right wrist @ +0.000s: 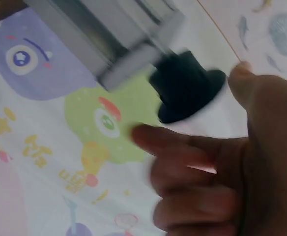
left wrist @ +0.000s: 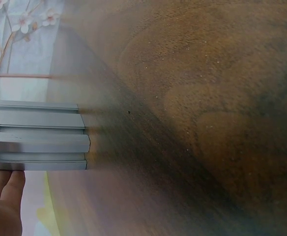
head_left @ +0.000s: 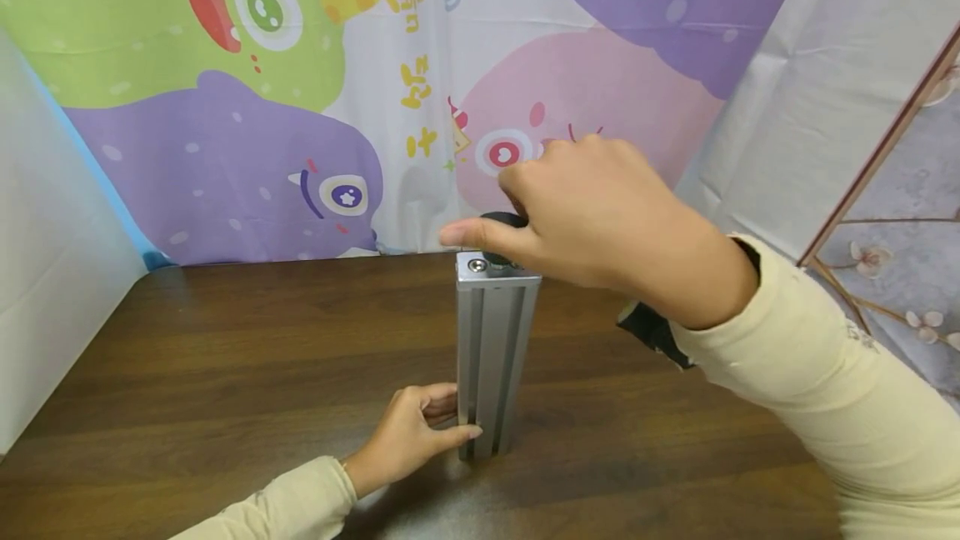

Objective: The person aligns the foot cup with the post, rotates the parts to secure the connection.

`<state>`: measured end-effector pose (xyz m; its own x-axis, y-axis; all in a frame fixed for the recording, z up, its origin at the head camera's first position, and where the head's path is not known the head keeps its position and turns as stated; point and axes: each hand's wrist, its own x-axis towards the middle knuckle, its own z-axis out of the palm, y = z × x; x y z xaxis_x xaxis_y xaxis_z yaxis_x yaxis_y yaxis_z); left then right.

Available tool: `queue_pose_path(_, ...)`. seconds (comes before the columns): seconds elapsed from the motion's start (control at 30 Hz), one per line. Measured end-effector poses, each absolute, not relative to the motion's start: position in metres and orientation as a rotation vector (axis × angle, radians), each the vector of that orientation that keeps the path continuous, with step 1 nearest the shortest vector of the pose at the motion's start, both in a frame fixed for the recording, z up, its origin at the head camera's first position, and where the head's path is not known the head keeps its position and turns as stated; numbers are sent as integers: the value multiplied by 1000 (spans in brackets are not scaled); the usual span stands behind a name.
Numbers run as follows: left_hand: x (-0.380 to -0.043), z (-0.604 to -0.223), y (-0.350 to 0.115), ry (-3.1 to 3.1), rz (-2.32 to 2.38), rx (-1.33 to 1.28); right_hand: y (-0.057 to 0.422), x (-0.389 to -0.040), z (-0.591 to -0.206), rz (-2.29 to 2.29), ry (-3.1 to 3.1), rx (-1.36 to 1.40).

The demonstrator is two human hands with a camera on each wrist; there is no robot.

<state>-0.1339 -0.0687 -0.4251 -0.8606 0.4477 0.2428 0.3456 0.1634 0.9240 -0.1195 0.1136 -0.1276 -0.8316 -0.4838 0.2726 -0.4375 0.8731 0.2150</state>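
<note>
A silver aluminium profile (head_left: 491, 348) with grooved sides stands upright on the wooden table. My left hand (head_left: 408, 440) grips its lower part, the thumb on the front face and the fingers at the side; its lower end also shows in the left wrist view as a profile (left wrist: 40, 142). A black knob (right wrist: 187, 86) with a wide round flange sits on the upper end plate, next to a screw (head_left: 477, 265). Around this knob is my right hand (head_left: 600, 215), thumb stretched out and other fingers bent. In the blurred right wrist view, thumb and index finger flank the flange loosely.
Behind the wooden table (head_left: 262, 340) hangs a cloth (head_left: 405, 190) printed with cartoon monsters. A white side panel (head_left: 52, 257) stands on the left, and flower-patterned cloth (head_left: 907, 273) is on the right. A black object (head_left: 652, 332) shows beneath the right wrist.
</note>
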Motion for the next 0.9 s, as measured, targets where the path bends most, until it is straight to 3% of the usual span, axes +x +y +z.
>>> queue_pose_path(0.1,-134,-426,-69,2319,1817,799,124,-120,-120,-169,-2799,877)
queue_pose_path(0.3,-135,-426,-68,2320,1820,799,145,-129,-114,-65,-2707,1525)
queue_pose_path(0.4,-135,-426,-68,2330,1817,794,147,-133,-115,-93,-2607,1592)
queue_pose_path(0.53,-134,-426,-68,2341,1806,784,142,-134,-117,-109,-2630,1453)
queue_pose_path(0.77,-133,-423,-69,2339,1791,784,117,-122,-124,-166,-2733,841)
queue_pose_path(0.9,-133,-423,-69,2341,1785,783,110,-120,-129,-219,-2700,691)
